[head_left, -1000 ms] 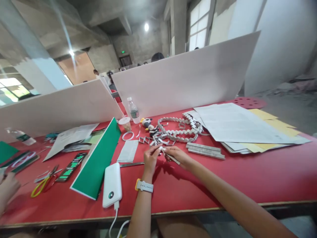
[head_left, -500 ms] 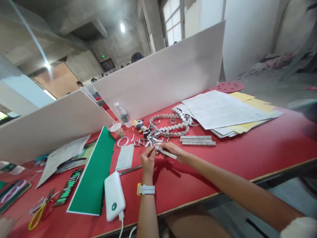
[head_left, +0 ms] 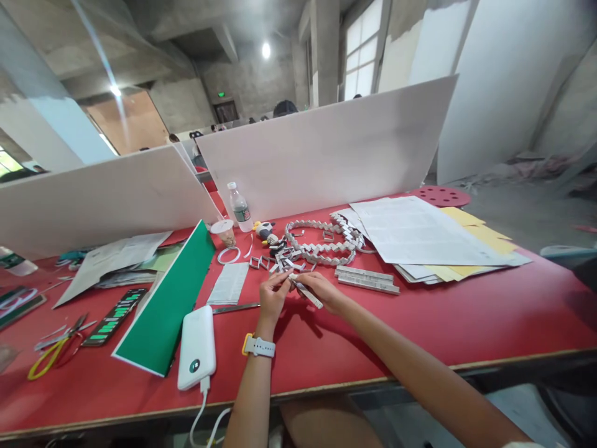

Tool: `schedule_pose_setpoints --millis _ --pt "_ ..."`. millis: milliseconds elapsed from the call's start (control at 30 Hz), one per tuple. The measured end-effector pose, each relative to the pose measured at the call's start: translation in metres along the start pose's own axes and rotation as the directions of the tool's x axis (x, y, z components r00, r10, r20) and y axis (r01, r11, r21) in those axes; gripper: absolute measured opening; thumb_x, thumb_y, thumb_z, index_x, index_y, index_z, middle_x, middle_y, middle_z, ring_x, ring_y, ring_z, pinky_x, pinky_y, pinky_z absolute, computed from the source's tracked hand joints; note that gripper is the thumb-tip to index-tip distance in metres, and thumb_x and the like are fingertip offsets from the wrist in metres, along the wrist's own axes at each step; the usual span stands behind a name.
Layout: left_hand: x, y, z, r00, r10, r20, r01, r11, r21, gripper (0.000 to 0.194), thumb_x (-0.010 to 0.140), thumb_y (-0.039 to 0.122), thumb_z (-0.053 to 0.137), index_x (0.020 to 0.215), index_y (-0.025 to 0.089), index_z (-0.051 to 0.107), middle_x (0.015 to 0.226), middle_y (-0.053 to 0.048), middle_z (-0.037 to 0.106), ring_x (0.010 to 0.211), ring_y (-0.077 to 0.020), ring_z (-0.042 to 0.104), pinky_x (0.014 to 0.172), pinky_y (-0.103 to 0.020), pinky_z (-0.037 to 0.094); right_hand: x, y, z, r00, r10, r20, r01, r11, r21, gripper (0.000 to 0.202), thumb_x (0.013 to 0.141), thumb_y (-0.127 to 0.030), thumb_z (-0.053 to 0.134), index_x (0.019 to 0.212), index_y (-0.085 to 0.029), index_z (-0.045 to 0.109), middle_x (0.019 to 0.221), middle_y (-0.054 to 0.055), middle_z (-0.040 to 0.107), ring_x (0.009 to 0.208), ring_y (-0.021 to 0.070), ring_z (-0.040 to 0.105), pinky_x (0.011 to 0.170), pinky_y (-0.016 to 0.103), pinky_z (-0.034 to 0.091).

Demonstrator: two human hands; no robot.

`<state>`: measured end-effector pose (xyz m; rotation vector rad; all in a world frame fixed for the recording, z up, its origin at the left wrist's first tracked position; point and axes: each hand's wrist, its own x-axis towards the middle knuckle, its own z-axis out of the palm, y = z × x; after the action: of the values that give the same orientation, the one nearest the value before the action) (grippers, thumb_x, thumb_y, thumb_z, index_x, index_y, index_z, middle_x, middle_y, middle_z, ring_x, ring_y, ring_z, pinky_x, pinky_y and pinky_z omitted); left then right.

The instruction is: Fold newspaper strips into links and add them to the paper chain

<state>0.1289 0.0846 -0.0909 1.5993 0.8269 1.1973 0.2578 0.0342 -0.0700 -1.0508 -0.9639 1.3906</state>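
Both hands meet over the red table, closed on a narrow folded paper strip (head_left: 310,296). My left hand (head_left: 274,297) pinches its upper end between thumb and fingers. My right hand (head_left: 321,288) grips the same strip from the right, and its free end sticks out below the fingers. Just beyond the fingertips lie several small folded paper links (head_left: 261,263). A zigzag chain of folded paper (head_left: 321,247) curves in a loop behind them. To the right rest flat folded paper strips (head_left: 367,279).
Left of the hands are a white power bank (head_left: 198,348) with a cable, a green board (head_left: 172,298), a metal ruler (head_left: 237,307) and cut paper (head_left: 229,284). Farther back stand a bottle (head_left: 239,208) and a cup (head_left: 224,233). Newspaper sheets (head_left: 424,233) lie at right.
The camera view has tilted and shifted, so the table looks more level. Both hands still hold the paper strip, whose free end now points more steeply downward.
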Motion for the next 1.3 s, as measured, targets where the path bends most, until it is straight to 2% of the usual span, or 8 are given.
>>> schedule_pose_setpoints --millis 200,500,633,733,933,1167,1300 --pt "0.0004 0.0004 0.0001 1.0 0.008 -0.01 -0.008 1.0 0.006 0.026 0.072 0.028 0.063 0.094 0.018 0.073 0.071 -0.002 0.064 0.062 -0.0125 0.053 0.064 -0.026 0.045 0.0024 0.0013 -0.0004 1.0 0.01 -0.021 -0.01 1.0 -0.009 0.03 0.068 -0.043 0.062 0.057 -0.015 0.06 0.05 -0.001 0.052 0.045 0.0085 0.041 0.042 0.022 0.029" --pt "0.001 -0.0029 0.0019 0.999 0.033 -0.039 -0.034 0.999 -0.037 0.022 0.069 0.026 0.065 0.086 0.017 0.074 0.065 0.0 0.061 0.057 -0.0102 0.054 0.058 -0.023 0.045 0.0042 0.0037 -0.0029 1.0 0.005 0.001 -0.005 1.0 0.004 0.033 0.069 -0.047 0.062 0.063 -0.014 0.061 0.053 -0.001 0.054 0.047 0.0083 0.042 0.042 0.021 0.029" --pt "0.0009 -0.0041 0.0027 0.999 0.016 -0.047 -0.017 0.999 -0.04 0.021 0.068 0.027 0.065 0.084 0.016 0.074 0.068 -0.002 0.065 0.057 -0.0109 0.055 0.058 -0.024 0.047 0.005 0.005 -0.0039 1.0 0.008 -0.01 -0.008 1.0 0.016 0.034 0.069 -0.048 0.062 0.066 -0.014 0.062 0.053 0.0 0.055 0.046 0.0083 0.042 0.042 0.022 0.03" --pt "0.0004 -0.0042 0.0028 0.999 -0.004 -0.038 0.004 1.0 -0.016 0.024 0.069 0.028 0.064 0.087 0.016 0.074 0.068 -0.003 0.067 0.057 -0.0114 0.056 0.058 -0.024 0.047 0.0046 0.0046 -0.0034 0.999 0.027 -0.026 -0.027 1.0 0.009 0.032 0.071 -0.044 0.061 0.063 -0.014 0.062 0.049 -0.002 0.05 0.043 0.007 0.038 0.04 0.022 0.027" --pt "-0.0007 -0.0031 0.0013 0.999 0.032 -0.013 -0.032 0.998 0.047 0.027 0.073 0.024 0.059 0.096 0.018 0.072 0.077 -0.004 0.068 0.062 -0.0116 0.057 0.059 -0.024 0.047 0.0028 0.0023 -0.0017 0.998 0.053 -0.03 -0.053 0.998 -0.019 0.028 0.069 -0.04 0.062 0.062 -0.012 0.062 0.044 -0.004 0.045 0.038 0.0058 0.035 0.039 0.022 0.027" --pt "-0.0012 -0.0062 0.0004 0.998 0.063 -0.017 -0.061 0.992 0.11 0.024 0.073 0.023 0.058 0.092 0.019 0.073 0.083 -0.006 0.07 0.071 -0.015 0.062 0.066 -0.027 0.05 0.0036 0.0035 -0.0019 1.0 0.015 0.0 -0.015 1.0 -0.005 0.029 0.067 -0.042 0.065 0.063 -0.013 0.064 0.045 -0.002 0.048 0.042 0.0074 0.038 0.042 0.023 0.03" --pt "-0.001 -0.006 0.0002 0.998 0.052 -0.027 -0.049 0.992 0.118 0.025 0.073 0.023 0.057 0.091 0.018 0.073 0.085 -0.006 0.07 0.074 -0.0158 0.063 0.068 -0.028 0.05 0.0076 0.0091 -0.0041 1.0 -0.017 0.012 0.017 1.0 -0.001 0.029 0.066 -0.041 0.065 0.06 -0.013 0.066 0.055 0.003 0.058 0.049 0.0094 0.044 0.046 0.023 0.033"
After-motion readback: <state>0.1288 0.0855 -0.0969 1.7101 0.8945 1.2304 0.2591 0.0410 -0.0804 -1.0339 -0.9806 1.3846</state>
